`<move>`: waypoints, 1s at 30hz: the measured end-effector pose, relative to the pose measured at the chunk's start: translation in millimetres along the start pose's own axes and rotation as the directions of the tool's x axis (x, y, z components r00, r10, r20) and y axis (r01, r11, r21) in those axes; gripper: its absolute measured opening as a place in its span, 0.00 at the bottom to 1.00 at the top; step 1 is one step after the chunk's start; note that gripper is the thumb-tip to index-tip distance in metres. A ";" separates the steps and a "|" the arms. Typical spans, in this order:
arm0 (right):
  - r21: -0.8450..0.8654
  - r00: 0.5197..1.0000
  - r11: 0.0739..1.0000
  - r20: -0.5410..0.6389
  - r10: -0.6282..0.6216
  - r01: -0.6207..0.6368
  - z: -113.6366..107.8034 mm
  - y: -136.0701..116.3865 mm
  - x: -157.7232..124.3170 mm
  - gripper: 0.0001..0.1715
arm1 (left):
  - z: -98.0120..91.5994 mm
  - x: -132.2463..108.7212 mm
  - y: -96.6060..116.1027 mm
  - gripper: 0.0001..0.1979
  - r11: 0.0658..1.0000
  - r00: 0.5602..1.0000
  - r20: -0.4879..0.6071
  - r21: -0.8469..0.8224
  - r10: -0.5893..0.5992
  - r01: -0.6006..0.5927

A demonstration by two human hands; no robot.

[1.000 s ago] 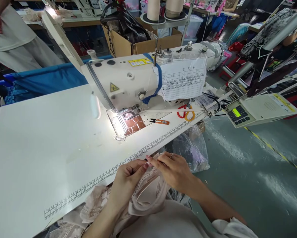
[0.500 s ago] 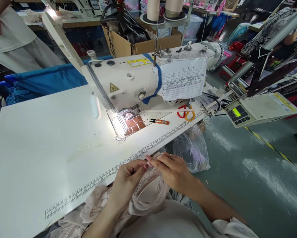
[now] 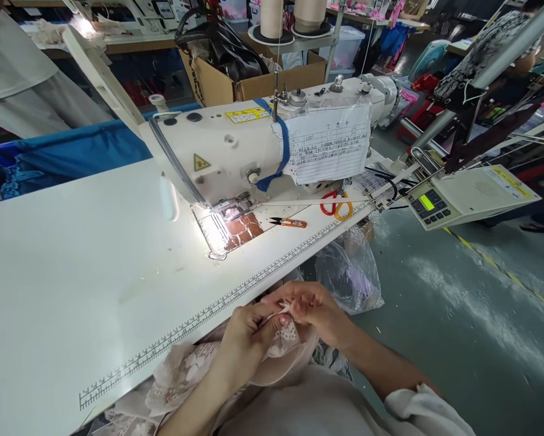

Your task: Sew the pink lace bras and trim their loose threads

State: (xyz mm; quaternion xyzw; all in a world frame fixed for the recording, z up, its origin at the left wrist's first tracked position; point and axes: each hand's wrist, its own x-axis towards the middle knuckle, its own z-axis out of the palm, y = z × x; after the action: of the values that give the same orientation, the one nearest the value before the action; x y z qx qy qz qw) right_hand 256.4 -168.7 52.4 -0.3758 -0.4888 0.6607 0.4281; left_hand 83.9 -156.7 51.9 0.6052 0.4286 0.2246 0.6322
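Both hands work at the near edge of the white sewing table point(image 3: 72, 266), just below its printed ruler strip. My left hand point(image 3: 247, 336) pinches the edge of a pale pink lace garment point(image 3: 185, 372) that lies bunched in my lap. My right hand point(image 3: 319, 309) meets it fingertip to fingertip, closed on the same lace edge. The white sewing machine point(image 3: 235, 151) stands beyond the hands, its lamp lighting the needle plate point(image 3: 224, 227).
Orange thread snips point(image 3: 287, 223) and red-and-yellow scissors point(image 3: 337, 206) lie on the table right of the needle. A clear plastic bag point(image 3: 351, 272) hangs off the table's right end. A control panel point(image 3: 471, 194) sticks out at right. A person in white stands at far left point(image 3: 22, 85).
Both hands have drawn closer together and a little toward me, curling tighter on the lace edge. The view has shifted slightly.
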 end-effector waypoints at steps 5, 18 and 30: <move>0.417 0.972 0.900 -0.128 0.194 -0.125 0.7 2.2 7.9 0.38 | 2.5 0.6 6.5 0.13 0.999 1.000 0.021 0.037 0.011 -0.011; 0.479 0.938 0.857 -0.170 0.302 -0.189 -5.3 -1.9 15.0 0.40 | 2.2 5.4 5.9 0.15 0.998 0.999 0.048 0.052 -0.022 0.019; -0.099 0.991 0.986 -0.001 0.137 -0.136 -6.6 -7.4 11.0 0.30 | 4.4 5.0 4.1 0.13 0.985 0.999 -0.014 0.162 -0.048 0.049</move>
State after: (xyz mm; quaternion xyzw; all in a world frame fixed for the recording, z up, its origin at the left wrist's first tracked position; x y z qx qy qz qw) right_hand 260.0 -155.2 57.1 -0.4272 -0.4952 0.6647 0.3611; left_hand 91.1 -154.5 54.1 0.6430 0.4632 0.1766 0.5837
